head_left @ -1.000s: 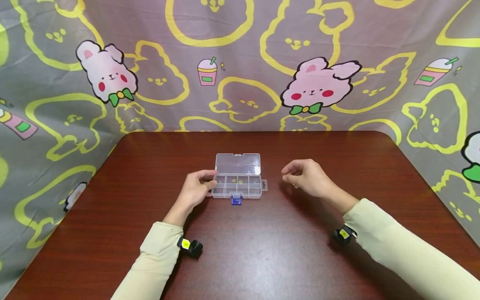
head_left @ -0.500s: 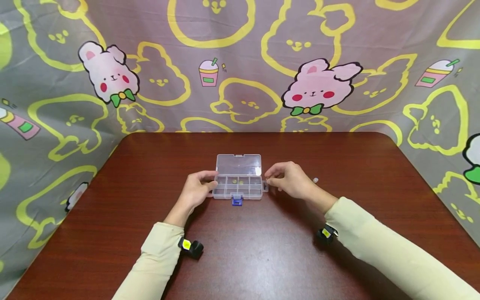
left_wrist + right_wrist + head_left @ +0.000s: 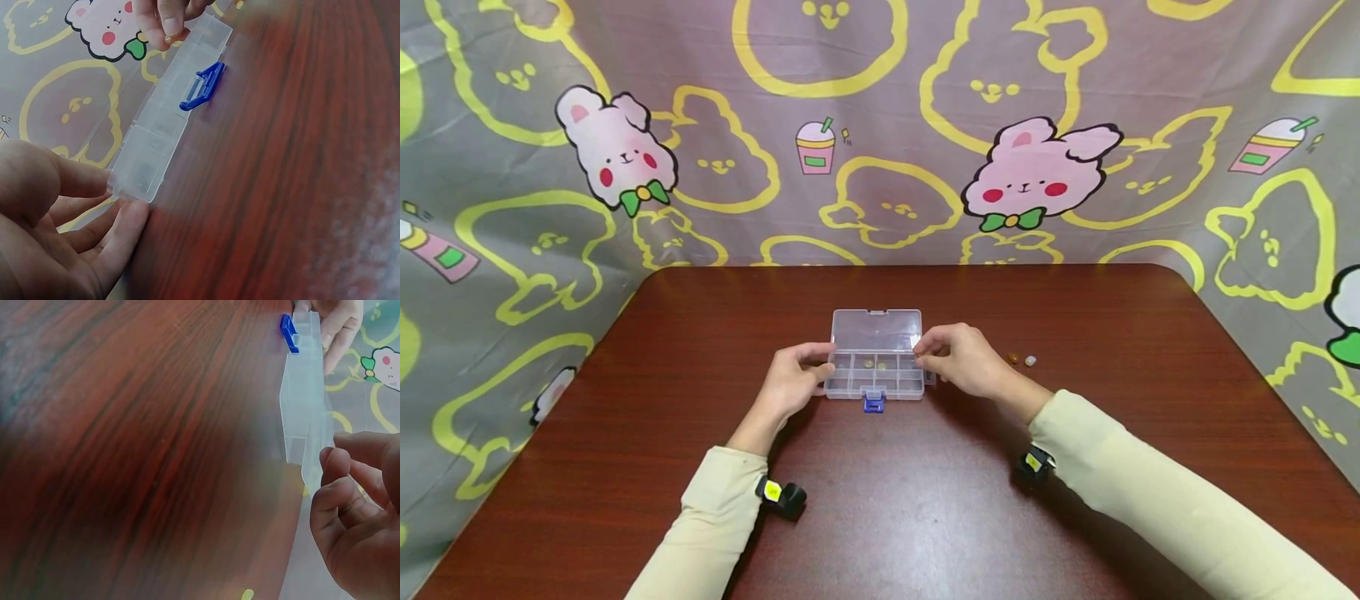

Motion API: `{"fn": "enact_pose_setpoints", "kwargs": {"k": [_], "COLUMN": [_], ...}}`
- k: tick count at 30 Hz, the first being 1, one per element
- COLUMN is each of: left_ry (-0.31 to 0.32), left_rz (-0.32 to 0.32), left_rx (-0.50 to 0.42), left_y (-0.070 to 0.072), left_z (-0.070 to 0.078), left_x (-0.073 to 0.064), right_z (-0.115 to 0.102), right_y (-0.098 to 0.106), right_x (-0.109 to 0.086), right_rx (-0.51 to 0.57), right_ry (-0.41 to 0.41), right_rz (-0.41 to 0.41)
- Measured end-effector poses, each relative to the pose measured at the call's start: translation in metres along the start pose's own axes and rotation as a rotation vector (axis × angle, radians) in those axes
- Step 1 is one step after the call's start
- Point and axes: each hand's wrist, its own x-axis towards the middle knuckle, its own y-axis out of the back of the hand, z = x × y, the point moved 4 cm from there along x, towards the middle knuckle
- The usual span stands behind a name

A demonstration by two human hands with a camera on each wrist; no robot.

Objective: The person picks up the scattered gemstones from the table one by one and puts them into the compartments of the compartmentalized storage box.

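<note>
A clear plastic compartment box [image 3: 886, 385] lies on the table with its lid [image 3: 876, 329] raised at the back and a blue latch [image 3: 873, 402] at the front. My left hand [image 3: 792, 379] grips the box's left end between thumb and fingers. Over the right end, my right hand [image 3: 961, 358] has thumb and fingertips together, pinching a tiny yellowish bead [image 3: 168, 39] that the fingers mostly hide. Small yellowish pieces [image 3: 868, 363] lie in back-row compartments near the middle.
On the brown table [image 3: 895, 500], right of the right hand, lie a small amber piece [image 3: 1012, 358] and a whitish piece [image 3: 1030, 361]. A clear hang tab [image 3: 931, 377] sticks out from the box's right end. Patterned cloth [image 3: 895, 125] stands behind the table.
My right hand has moved left, from beside the box to above its right-end compartments. The amber and whitish pieces have come into view behind it. My left hand stays on the box.
</note>
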Motion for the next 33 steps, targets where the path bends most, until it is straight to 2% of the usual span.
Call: {"fn": "enact_pose_setpoints", "kwargs": {"k": [11,19,33], "left_ry": [0.002,0.000,0.004], "left_rz": [0.003,0.001,0.002], "left_rx": [0.000,0.000,-0.005], "left_y": [0.001,0.001,0.001], "left_z": [-0.001,-0.001,-0.002], "left_x": [0.000,0.001,0.001], "right_z": [-0.005,-0.007,-0.007], "right_y": [-0.006,-0.008,-0.010], "right_x": [0.005,0.006,0.007], "right_rx": [-0.006,-0.073,-0.074], "right_ry": [0.016,0.041,0.047], "right_rz": [0.002,0.026,0.033]}}
